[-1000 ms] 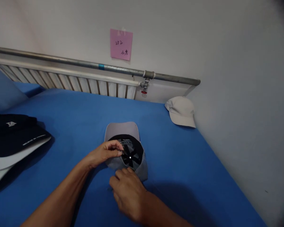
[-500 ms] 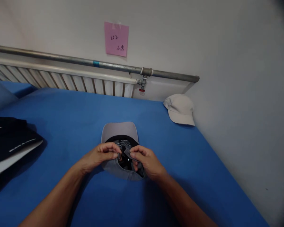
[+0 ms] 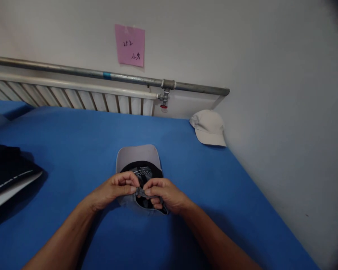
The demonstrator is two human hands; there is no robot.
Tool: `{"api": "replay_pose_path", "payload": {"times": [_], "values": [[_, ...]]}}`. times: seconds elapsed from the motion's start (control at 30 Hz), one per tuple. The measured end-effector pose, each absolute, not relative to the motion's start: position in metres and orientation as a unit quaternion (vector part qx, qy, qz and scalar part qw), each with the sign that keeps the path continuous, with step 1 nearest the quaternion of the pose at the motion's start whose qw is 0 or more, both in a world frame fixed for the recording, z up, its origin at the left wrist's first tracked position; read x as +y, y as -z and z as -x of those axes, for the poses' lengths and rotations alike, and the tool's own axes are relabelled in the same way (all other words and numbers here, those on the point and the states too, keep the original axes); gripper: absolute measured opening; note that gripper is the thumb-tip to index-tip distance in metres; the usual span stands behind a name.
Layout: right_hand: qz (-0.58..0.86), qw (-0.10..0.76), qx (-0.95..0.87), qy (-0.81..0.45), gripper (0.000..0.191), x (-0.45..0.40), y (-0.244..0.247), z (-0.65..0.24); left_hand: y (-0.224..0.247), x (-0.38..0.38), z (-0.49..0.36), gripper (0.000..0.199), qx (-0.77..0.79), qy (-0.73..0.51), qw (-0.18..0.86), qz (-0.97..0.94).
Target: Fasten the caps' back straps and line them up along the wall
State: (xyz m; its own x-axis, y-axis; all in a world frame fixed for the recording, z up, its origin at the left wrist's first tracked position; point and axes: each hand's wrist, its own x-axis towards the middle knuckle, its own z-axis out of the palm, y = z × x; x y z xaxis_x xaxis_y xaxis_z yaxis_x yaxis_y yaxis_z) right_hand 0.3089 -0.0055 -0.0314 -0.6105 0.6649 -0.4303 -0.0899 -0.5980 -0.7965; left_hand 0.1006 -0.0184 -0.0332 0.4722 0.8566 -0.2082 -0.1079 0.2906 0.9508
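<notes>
Gripping the strap [image 3: 142, 192] of an upturned grey cap [image 3: 138, 154], crown down on the blue cloth [image 3: 197, 172] in front of the radiator [image 3: 111, 102], between closed fingertips of left hand [image 3: 109, 190] and right hand [image 3: 170, 194], apparently to steady it from both sides.

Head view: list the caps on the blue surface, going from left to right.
Black cap → gray cap → white cap.
</notes>
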Motion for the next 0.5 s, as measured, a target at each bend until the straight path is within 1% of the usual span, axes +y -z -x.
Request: {"api": "replay_pose_path", "payload": {"times": [0.3, 0.5], "values": [[0.395, 0.229, -0.382, -0.803, 0.01, -0.0045, 0.0325, -0.3052, 0.0311, -0.0181, -0.1009, 0.019, 0.394, -0.318, 0.702, -0.5], [0.383, 0.204, -0.394, -0.81, 0.011, -0.0025, 0.0323, -0.307, 0.0326, -0.0176, -0.0986, 0.015, 0.389, -0.301, 0.703, -0.514]]}}
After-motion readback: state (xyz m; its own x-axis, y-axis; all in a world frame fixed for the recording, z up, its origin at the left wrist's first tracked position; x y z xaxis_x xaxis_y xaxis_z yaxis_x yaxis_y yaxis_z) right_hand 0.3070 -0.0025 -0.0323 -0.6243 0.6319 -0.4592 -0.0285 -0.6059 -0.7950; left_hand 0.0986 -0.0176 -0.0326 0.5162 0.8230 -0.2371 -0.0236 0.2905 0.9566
